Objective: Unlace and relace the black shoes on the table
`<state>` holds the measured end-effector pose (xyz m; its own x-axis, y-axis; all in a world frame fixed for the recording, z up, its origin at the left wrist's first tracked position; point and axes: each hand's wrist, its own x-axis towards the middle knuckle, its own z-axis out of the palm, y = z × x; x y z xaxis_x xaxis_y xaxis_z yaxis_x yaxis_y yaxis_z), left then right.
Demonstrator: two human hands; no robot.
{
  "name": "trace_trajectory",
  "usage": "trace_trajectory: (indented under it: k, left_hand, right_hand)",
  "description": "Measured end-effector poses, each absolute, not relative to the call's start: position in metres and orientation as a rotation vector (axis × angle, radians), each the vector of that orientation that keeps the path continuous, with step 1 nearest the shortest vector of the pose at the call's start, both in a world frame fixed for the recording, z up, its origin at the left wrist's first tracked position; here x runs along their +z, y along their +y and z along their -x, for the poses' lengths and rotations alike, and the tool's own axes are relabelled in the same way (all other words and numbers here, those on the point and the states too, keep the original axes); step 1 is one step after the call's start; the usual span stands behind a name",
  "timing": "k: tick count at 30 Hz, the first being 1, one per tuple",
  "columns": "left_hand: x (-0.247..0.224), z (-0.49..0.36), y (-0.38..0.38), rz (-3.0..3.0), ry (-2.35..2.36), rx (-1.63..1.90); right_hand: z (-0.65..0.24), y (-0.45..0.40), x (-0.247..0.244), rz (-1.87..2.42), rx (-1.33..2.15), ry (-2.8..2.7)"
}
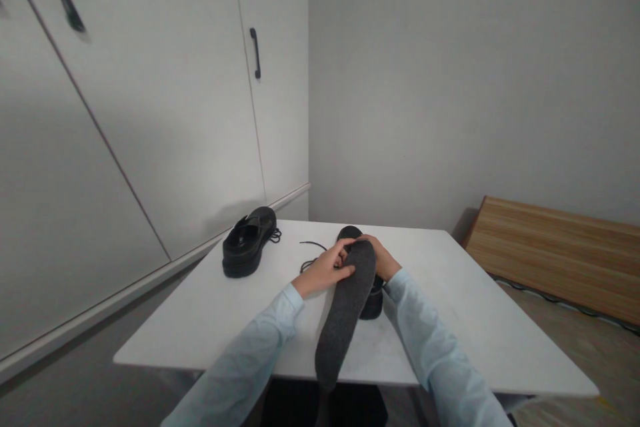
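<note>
A long dark grey insole (345,313) is held up in front of me, its wide end away from me and its narrow end hanging past the table's near edge. My left hand (326,269) pinches its wide end from the left, thumb on the upper face. On the other side, my right hand (383,259) grips the same end, with its fingers mostly hidden behind the insole. Behind the insole a black shoe (371,305) lies on the white table, partly covered by my hands, with a dark lace (309,265) to its left.
A second black lace-up shoe (249,243) stands at the table's (475,320) far left. White cupboard doors (200,80) with dark handles rise on the left. A grey wall is behind, and a wood-grain board (555,257) leans at the right.
</note>
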<state>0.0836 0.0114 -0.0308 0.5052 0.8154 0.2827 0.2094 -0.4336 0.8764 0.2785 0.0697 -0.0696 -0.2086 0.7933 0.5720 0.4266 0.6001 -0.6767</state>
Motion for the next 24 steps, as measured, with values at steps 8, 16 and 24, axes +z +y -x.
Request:
trace_trajectory:
  k: [8, 16, 24]
  left_hand:
    - [-0.03, -0.088, 0.02, -2.161, 0.995, 1.144]
    - [-0.016, -0.08, 0.017, -2.164, 0.952, 1.03]
    - [0.003, -0.087, 0.007, -2.586, 0.798, 0.875]
  right_hand:
    - [-0.281, 0.055, -0.048, 1.056, 0.581, -1.885]
    - [-0.283, 0.049, -0.044, 1.138, 0.526, -1.81]
    - [-0.283, 0.05, -0.043, 0.994, 0.485, -1.716]
